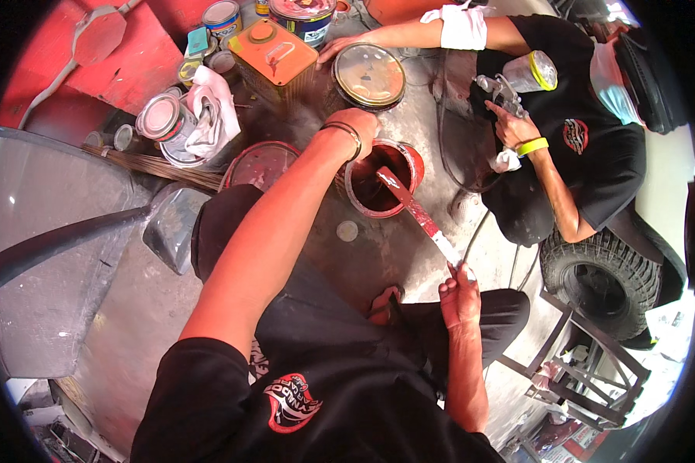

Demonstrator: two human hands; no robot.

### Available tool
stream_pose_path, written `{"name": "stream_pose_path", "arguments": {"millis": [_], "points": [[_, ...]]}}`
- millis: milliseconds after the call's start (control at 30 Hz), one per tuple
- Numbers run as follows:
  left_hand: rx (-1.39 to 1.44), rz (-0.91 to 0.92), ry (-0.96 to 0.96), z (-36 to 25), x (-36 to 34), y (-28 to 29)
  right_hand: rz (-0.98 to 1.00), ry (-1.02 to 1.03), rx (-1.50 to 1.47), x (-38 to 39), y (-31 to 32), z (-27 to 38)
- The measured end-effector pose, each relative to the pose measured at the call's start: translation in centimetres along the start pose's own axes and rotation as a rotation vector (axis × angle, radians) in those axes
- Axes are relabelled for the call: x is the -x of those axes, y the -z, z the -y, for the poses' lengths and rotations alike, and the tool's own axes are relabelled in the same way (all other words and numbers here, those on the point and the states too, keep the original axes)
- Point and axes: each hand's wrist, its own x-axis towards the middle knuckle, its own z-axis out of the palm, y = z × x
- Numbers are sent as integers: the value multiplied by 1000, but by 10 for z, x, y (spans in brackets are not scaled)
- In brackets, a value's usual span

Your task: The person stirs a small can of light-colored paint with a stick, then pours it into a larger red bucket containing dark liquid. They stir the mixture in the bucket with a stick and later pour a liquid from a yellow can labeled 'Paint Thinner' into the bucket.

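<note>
An open paint can (353, 199) with dark red paint inside stands on the floor in front of me. My left hand (357, 127) is closed at the can's far left rim, its fingertips mostly hidden behind the hand. My right hand (460, 295) pinches the near end of a flat stirring stick (421, 216). The stick slants down to the left across the can's rim, its far end in the can. Red paint coats most of the stick; the part by my fingers is whitish. Just beyond my left hand sits a large can with a metal lid (369, 75).
An orange-topped rectangular tin (272, 52), several paint cans and a white cloth (212, 112) crowd the far left. At the right a co-worker holds a spray gun (503, 94) and rests the other hand beside the tin. A tire (598, 282) and metal frame (587, 370) stand right.
</note>
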Motion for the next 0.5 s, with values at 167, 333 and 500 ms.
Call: {"name": "stream_pose_path", "arguments": {"millis": [167,333,500], "points": [[-5,-39,18,6,-4,0,5,-27,-137,0,6,-2],[-64,-73,92,21,-12,-9,78,-4,-139,-2,-2,7],[-69,0,143,14,-7,7,80,43,-92,-10,-12,22]]}}
